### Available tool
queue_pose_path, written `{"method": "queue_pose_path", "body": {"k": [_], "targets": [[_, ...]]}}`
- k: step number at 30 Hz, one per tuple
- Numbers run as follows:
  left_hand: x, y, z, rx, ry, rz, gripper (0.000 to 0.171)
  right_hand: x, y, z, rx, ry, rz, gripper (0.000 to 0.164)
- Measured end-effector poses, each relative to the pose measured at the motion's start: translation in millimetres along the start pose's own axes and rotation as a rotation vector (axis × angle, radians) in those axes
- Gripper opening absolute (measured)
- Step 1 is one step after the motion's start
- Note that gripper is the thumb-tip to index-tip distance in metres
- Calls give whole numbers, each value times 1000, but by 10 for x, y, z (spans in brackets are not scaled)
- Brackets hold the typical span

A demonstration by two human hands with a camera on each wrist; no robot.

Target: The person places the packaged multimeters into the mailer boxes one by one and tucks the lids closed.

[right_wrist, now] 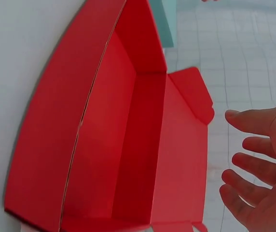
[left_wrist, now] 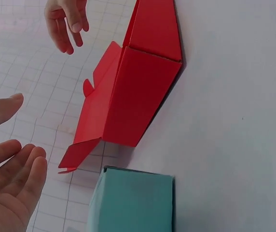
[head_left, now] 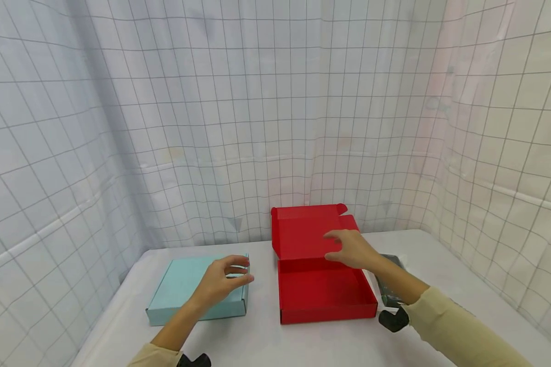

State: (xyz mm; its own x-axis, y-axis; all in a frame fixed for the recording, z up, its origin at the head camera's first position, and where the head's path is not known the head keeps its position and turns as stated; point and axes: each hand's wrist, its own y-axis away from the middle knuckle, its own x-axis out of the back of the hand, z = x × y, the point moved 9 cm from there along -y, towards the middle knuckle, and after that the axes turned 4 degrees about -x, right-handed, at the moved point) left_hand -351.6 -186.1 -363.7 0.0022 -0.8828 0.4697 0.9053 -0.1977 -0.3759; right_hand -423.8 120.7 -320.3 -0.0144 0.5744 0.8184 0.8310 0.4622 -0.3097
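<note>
A red cardboard box (head_left: 327, 293) stands on the table with its lid (head_left: 305, 232) raised at the back; its inside is bare in the right wrist view. My right hand (head_left: 351, 248) hovers over the box, in front of the lid, fingers spread and slightly bent, holding nothing. To the left lies a closed light blue cardboard box (head_left: 183, 283). Over its right part my left hand (head_left: 222, 279) is held in the air, thumb apart from loosely curved fingers, with nothing between them. The left wrist view shows the palm (left_wrist: 7, 193) away from both boxes.
A dark, flat item (head_left: 387, 290) in what looks like clear wrapping lies right of the red box, partly hidden by my right forearm. The white table (head_left: 257, 341) is enclosed by white curtains (head_left: 239, 127) with a grid pattern at the back and sides.
</note>
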Motion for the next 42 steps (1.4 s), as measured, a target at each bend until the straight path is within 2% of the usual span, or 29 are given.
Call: {"method": "queue_pose_path", "body": {"k": [6, 15, 20, 26, 30, 36, 42], "targets": [[-229, 10, -6, 20, 34, -13, 50, 121, 72, 206, -20, 27, 30, 50], [-540, 51, 13, 57, 91, -22, 50, 309, 199, 499, -109, 18, 97, 53], [-713, 79, -30, 84, 63, -48, 53, 352, 260, 682, -125, 6, 106, 52], [-895, 98, -121, 122, 33, -85, 57, 396, 345, 907, -198, 4, 129, 55], [-959, 128, -170, 154, 42, -102, 59, 406, 405, 996, -209, 27, 136, 53], [-991, 139, -176, 162, 70, -116, 59, 411, 527, 1161, -225, 49, 132, 50], [-1012, 148, -201, 190, 84, -117, 61, 351, 661, 1372, -299, 42, 103, 59]]}}
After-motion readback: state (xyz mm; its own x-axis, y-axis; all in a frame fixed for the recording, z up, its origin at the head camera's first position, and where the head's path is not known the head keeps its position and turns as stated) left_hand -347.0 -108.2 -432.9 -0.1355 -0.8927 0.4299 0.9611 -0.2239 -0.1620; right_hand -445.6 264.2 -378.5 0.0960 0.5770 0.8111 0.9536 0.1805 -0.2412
